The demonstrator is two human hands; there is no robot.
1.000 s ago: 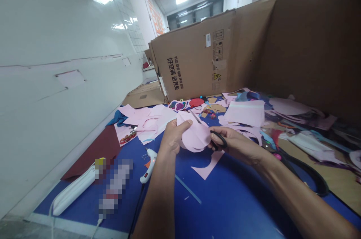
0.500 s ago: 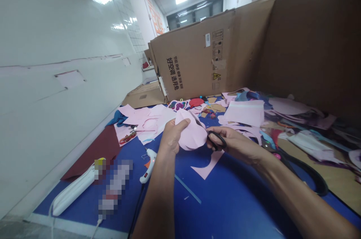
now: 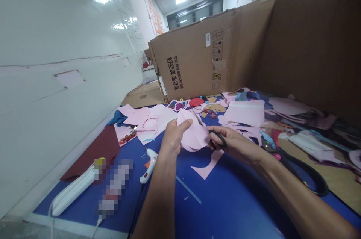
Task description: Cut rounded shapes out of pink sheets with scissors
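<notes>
My left hand [image 3: 174, 135] pinches a rounded pink sheet [image 3: 193, 135], thumb on top and fingers hidden beneath it. The sheet looks like paper or thin felt; I cannot tell which. In my right hand [image 3: 224, 138] is a pair of scissors [image 3: 218, 139] with black handles, its blades lying along the far right edge of the sheet. Both hands are above the blue table [image 3: 225, 201]. Below the sheet lies a curved pink offcut [image 3: 208, 167].
A white glue gun [image 3: 149, 165] lies left of my left forearm, near a thin pale strip [image 3: 188, 189]. Larger black-handled scissors [image 3: 310, 173] lie at right. Pink scraps [image 3: 244, 113] cover the back, before a tall cardboard box [image 3: 194, 62]. White power strips [image 3: 75, 190] lie at left.
The pink sheet shifted slightly left, then back right, with small movements of both hands. The scissors stayed at its edge. The things on the table have not moved.
</notes>
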